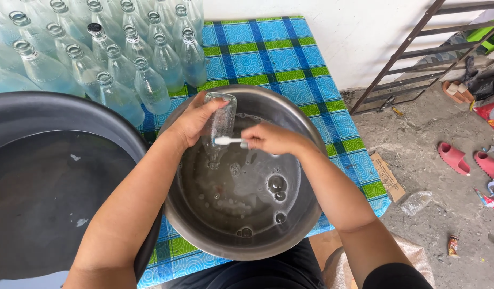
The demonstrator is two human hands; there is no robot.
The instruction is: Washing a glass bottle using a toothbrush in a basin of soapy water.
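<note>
Outdoors, checked blue-green tablecloth [279, 59], dirt floor [445, 214].

A clear glass bottle [221, 122] meets a white toothbrush [229, 141] over a silver-grey metal basin [306, 214] of cloudy, greyish water. Beneath lies a tablecloth [282, 53] checked in bright blue, with green bands and dark blue stripes. Clear glass bottles [118, 53] cluster beside a black tub [54, 109]. On the grey floor [434, 160] lie 2 pink sandals [453, 157].
</note>
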